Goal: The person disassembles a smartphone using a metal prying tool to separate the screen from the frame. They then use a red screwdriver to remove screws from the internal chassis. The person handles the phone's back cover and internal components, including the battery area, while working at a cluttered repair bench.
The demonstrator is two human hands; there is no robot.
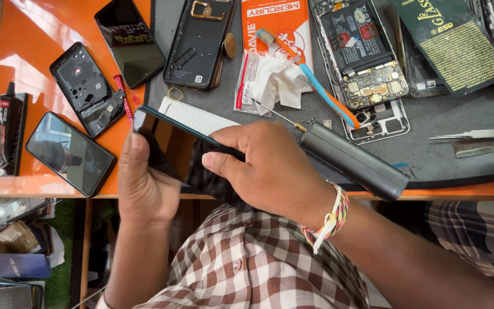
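Note:
My left hand (144, 183) cradles a dark phone (167, 134) from below, holding it tilted over the front edge of the orange table (24, 34). My right hand (264, 166) grips the same phone's upper edge, thumb pressed along its side. A braided thread band circles my right wrist. A dark grey electric screwdriver (353, 160) lies on the grey mat (441, 160) just behind my right hand, its thin bit pointing left.
Around lie an opened phone with bare circuit board and battery (361, 54), a black back cover (198, 40), two dark phones (71, 153) (130, 40), a camera-side housing (87, 88), a toothbrush (310, 77), metal tweezers (473, 134), a white cloth (275, 80), and a red tool (124, 100).

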